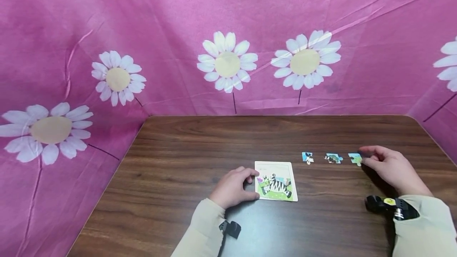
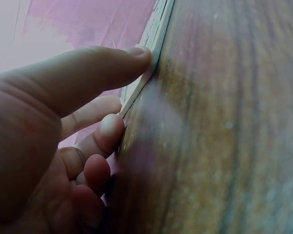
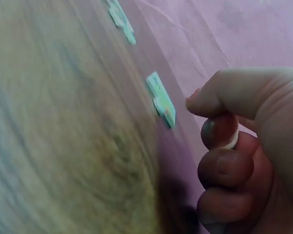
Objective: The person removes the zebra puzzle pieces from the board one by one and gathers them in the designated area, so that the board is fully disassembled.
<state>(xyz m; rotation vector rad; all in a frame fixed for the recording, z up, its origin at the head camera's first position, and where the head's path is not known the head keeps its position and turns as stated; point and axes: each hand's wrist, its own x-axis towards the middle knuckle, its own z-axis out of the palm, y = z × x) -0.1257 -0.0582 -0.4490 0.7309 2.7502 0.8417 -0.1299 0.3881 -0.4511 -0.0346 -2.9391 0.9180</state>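
A square puzzle board (image 1: pixel 275 196) with a zebra picture lies on the table; its upper part is pale and bare. My left hand (image 1: pixel 233 185) is at its left side, thumb and index finger spread apart, their tips touching the board's edge. In the left wrist view the thumb (image 2: pixel 102 70) rests on that edge and the other fingers bend loosely beside it. My right hand (image 1: pixel 392 167) is beside the rightmost loose puzzle piece (image 1: pixel 355 158), which is blue and green. In the right wrist view a small gap separates the thumb (image 3: pixel 224 92) from this piece; the other fingers are loosely curled.
Two more puzzle pieces, one with a zebra's head (image 1: pixel 308 158) and one mostly dark green (image 1: pixel 333 158), lie in a row left of the rightmost piece. The brown wooden table (image 1: pixel 185 142) is bordered by a pink cloth (image 1: pixel 171 50) with large white daisies.
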